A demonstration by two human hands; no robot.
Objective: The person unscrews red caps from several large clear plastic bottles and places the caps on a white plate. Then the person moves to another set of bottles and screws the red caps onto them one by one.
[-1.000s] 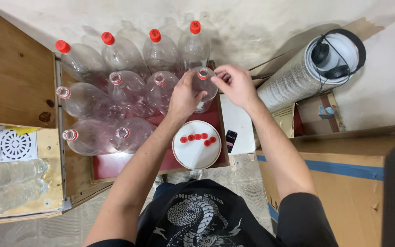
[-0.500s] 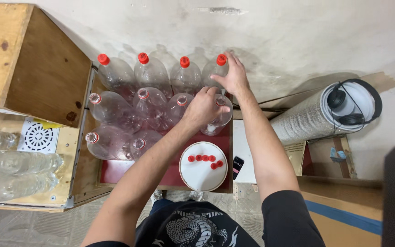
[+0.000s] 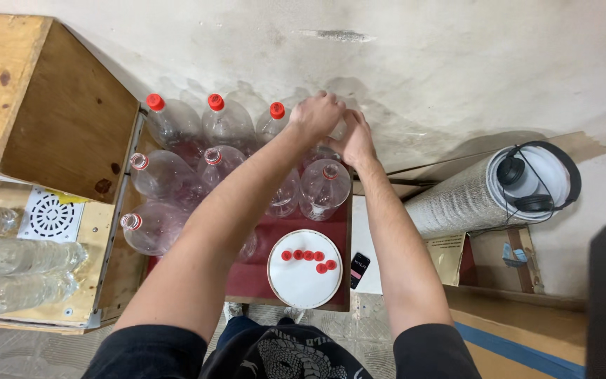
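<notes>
Your red tray (image 3: 261,270) carried clear plastic bottles in rows, the capped ones along its far edge by the wall. Near its front edge sat a white plate (image 3: 303,281) of loose red caps (image 3: 308,257). Your left hand (image 3: 315,116) curled over the bottle at the far right corner, mostly hidden, probably gripping its top. Your right hand (image 3: 355,139) pressed flat against that bottle's side, fingers together.

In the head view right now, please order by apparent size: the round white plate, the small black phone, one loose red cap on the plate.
1. Round white plate
2. Small black phone
3. Loose red cap
All lie at similar depth, so the order is safe.
</notes>
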